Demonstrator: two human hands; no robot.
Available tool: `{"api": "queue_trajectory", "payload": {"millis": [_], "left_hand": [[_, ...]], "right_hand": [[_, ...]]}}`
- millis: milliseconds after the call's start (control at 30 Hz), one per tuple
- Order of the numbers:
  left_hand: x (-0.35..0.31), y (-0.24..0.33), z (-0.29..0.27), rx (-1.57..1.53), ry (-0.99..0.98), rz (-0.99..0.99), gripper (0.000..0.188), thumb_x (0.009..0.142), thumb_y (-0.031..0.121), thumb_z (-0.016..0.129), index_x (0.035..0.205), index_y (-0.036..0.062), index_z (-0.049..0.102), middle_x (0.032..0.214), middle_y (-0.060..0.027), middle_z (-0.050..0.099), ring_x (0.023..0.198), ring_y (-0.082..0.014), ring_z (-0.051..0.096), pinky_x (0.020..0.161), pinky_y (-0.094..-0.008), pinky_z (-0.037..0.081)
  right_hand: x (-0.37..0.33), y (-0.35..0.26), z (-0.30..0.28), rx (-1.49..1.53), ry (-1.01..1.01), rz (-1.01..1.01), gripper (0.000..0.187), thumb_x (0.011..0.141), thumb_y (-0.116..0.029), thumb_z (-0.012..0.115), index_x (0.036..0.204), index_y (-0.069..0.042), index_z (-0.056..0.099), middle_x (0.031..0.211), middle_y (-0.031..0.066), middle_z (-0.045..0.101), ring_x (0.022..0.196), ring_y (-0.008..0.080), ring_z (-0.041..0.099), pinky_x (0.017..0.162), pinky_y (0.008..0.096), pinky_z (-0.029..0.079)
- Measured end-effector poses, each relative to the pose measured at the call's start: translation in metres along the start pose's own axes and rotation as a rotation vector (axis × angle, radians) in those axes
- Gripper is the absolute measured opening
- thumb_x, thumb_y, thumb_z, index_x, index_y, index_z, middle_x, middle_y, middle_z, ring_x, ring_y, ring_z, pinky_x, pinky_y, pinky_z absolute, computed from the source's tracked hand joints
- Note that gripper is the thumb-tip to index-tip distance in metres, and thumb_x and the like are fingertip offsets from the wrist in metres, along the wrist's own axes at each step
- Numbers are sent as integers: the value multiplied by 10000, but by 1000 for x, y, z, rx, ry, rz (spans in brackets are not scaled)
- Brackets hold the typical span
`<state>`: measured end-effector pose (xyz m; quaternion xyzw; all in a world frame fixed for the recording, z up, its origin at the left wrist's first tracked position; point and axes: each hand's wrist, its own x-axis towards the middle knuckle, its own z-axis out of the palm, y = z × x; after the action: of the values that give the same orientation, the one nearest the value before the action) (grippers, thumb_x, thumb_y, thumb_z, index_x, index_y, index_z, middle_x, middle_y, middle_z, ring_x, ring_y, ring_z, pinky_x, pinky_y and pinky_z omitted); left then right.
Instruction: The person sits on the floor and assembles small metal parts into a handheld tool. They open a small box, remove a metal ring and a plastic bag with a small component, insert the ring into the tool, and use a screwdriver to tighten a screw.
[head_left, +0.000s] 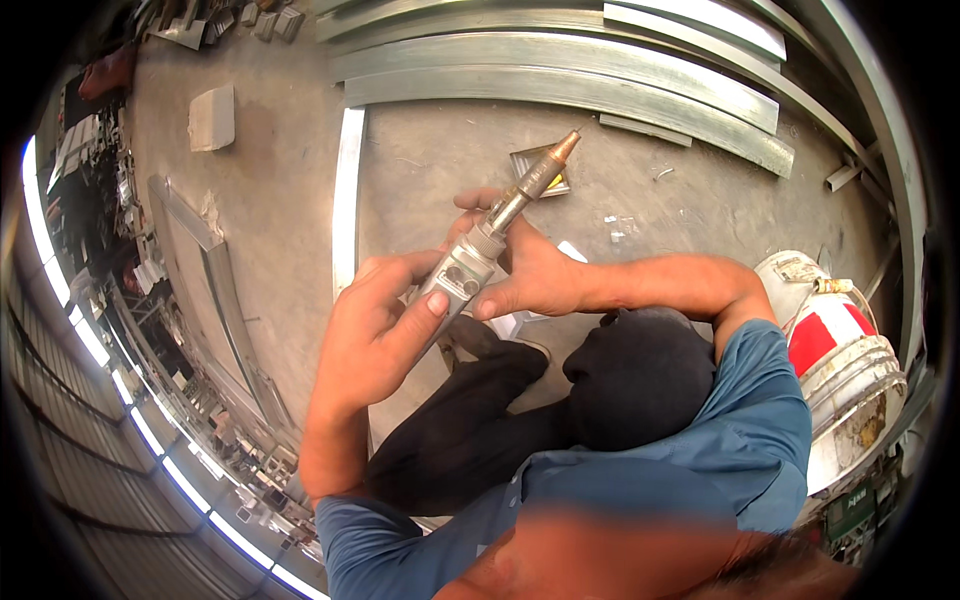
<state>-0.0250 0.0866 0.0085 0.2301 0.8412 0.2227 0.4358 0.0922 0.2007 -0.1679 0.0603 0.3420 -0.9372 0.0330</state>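
Dusty grey concrete floor (pixel 270 220) spread beneath the work, with long galvanised steel channels (pixel 560 85) lying at the far side and a white plastic bucket with a red patch (pixel 845 405) standing at the right. Above the floor, near the middle of the scene, a slim silver-grey metal tool (pixel 512 207) was held between both hands, its pointed copper-coloured tip (pixel 566 147) aimed far and to the right. The left hand (pixel 375 320) had its grip closed around the rear body, thumb on the casing beside round dark knobs (pixel 457 274); the right hand (pixel 540 268) had its grip curled about the middle, fingers behind the neck, thumb along the near right side. Good handling seemed to call for a firm left hold, light right fingers, the knobs uncovered, and the tip pointed away from both forearms and the black-clad knee (pixel 645 375).
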Motion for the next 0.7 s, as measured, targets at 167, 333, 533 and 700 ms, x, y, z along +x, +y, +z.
{"api": "queue_trajectory", "payload": {"millis": [167, 333, 533, 700], "left_hand": [[5, -1, 9, 44, 17, -27, 371, 933, 225, 678, 1241, 18, 678, 1027, -151, 663, 894, -217, 606, 713, -321, 490], [18, -15, 10, -101, -25, 20, 399, 974, 288, 619, 1271, 27, 680, 1041, -137, 663, 949, -220, 603, 829, -330, 481], [36, -22, 11, -263, -91, 92, 396, 1033, 285, 499, 1237, 14, 703, 1127, -160, 724, 1042, -247, 611, 956, -378, 459], [49, -31, 33, -169, -189, 205, 423, 1025, 310, 544, 1259, -16, 676, 1172, -155, 695, 1160, -229, 597, 1007, -371, 449]], "right_hand": [[-1, 3, -2, -86, 53, -10, 1279, 654, -422, 958, 1527, -10, 118, 1307, 76, 455, 1331, 248, 425, 1175, 436, 310], [-2, 0, -4, -5, 94, 15, 1202, 691, -380, 924, 1524, -21, 135, 1312, 75, 451, 1347, 241, 391, 1173, 430, 294], [-8, 5, -21, 17, 152, -17, 1174, 706, -390, 900, 1533, -28, 149, 1255, 62, 494, 1291, 235, 441, 1158, 432, 296], [-22, 24, -56, 206, 78, -103, 1355, 641, -574, 922, 1534, 16, 91, 1194, 58, 536, 1258, 247, 516, 1118, 437, 394]]}}
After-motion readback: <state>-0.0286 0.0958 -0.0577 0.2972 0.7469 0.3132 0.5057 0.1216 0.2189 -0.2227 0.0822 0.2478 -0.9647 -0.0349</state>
